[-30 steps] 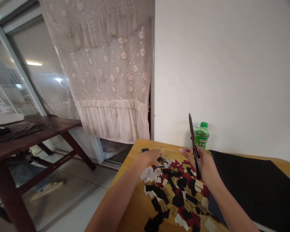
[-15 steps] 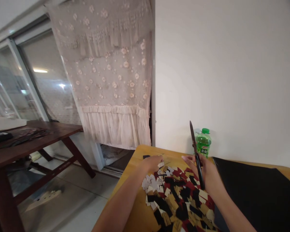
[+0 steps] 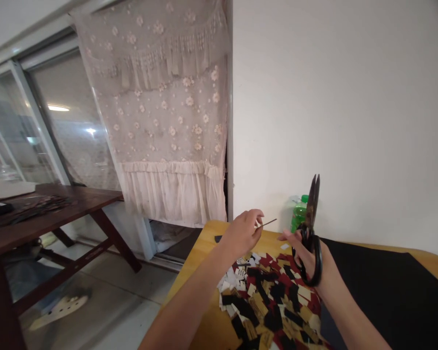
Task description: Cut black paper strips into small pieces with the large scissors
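Note:
My left hand (image 3: 243, 231) is raised over the far left part of the yellow table (image 3: 199, 253), pinching a thin dark strip (image 3: 268, 223) that points to the right. In my right hand (image 3: 312, 262) is a pair of scissors (image 3: 311, 218) with black handles. Their blades point up and stand slightly apart. Below both hands spreads a pile of cut paper pieces (image 3: 273, 296) in black, red, tan and white. One small white piece (image 3: 285, 246) lies apart from the pile, near my right fingertips.
A green-capped bottle (image 3: 298, 215) stands by the wall, partly behind the scissors. Black sheet material (image 3: 383, 287) covers the table's right side. To the left is a dark wooden table (image 3: 105, 197) with dark scraps (image 3: 40, 209); below it shows a person's light shoe (image 3: 60, 311).
My left hand has risen from the pile's far edge and now shows the thin strip. My right hand has turned the scissors, so both blades and the handle loops show.

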`<state>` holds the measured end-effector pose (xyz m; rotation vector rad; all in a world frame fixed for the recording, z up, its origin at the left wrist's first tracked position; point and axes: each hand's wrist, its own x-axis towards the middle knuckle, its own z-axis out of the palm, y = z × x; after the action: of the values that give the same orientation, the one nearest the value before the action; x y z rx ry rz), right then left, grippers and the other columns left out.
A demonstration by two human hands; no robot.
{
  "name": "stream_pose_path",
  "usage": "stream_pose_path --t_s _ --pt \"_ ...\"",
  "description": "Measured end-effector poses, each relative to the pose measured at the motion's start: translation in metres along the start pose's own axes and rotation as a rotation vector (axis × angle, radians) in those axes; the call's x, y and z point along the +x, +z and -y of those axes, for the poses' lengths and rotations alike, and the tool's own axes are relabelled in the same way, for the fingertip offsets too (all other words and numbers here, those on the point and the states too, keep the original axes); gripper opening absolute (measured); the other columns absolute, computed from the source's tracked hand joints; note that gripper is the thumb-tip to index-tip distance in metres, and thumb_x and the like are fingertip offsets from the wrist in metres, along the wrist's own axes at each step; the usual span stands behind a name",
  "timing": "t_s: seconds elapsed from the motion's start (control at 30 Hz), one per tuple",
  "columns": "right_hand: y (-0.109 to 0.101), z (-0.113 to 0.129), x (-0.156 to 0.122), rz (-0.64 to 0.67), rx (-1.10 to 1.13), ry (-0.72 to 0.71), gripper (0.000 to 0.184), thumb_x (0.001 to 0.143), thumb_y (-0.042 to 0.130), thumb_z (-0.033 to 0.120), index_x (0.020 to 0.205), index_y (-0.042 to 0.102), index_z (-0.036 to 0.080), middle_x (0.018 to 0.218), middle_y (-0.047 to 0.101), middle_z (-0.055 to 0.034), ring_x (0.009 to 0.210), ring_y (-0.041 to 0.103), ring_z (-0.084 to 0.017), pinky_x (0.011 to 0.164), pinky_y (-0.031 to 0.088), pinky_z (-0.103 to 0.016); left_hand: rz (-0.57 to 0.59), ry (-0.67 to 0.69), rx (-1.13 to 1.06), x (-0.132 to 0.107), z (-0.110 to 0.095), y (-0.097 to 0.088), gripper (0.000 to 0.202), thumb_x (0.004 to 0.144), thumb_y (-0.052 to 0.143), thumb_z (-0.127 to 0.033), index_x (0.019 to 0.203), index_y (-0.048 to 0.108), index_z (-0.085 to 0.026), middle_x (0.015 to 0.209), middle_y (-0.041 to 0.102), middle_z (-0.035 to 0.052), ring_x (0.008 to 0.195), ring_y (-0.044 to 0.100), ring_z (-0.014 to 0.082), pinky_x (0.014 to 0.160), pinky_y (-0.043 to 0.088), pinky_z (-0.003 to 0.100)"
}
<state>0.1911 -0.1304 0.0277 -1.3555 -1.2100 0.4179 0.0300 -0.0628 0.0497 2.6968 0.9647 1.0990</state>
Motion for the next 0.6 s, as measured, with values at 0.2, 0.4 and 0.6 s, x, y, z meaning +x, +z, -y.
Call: stream_pose_path --t_s 0.2,0.4,0.6 --pt "0.000 -0.001 0.001 -0.025 0.129 0.114 0.042 0.063 0.067 0.054 0.061 0.039 0.023 0.044 0.036 0.0073 0.039 0.033 -0.009 0.037 0.026 -0.023 -0.084 0.395 0.527 -0.007 -0.018 -0.003 0.020 0.088 0.035 -0.008 0.103 0.046 -0.015 0.096 0.060 0.0071 0.089 0.056 0.0159 0.076 0.045 0.029" --pt "0.000 -0.009 0.005 -0.039 0.290 0.111 0.047 0.057 0.073 0.050 0.063 0.036 0.023 0.056 0.047 0.0052 0.040 0.033 -0.007 0.037 0.027 -0.023 -0.104 0.469 0.462 -0.009 -0.018 -0.001 0.022 0.084 0.037 -0.005 0.102 0.043 -0.017 0.099 0.059 0.0066 0.095 0.054 0.0154 0.080 0.043 0.029" --pt "0.000 0.000 0.002 -0.095 0.514 0.089 0.049 0.058 0.078 0.041 0.063 0.034 0.022 0.060 0.052 0.0057 0.036 0.034 -0.004 0.033 0.027 -0.020 -0.209 -0.037 -0.654 -0.002 -0.023 0.006 0.021 0.074 0.040 -0.009 0.091 0.037 -0.021 0.106 0.058 0.0066 0.097 0.054 0.0157 0.083 0.041 0.031"
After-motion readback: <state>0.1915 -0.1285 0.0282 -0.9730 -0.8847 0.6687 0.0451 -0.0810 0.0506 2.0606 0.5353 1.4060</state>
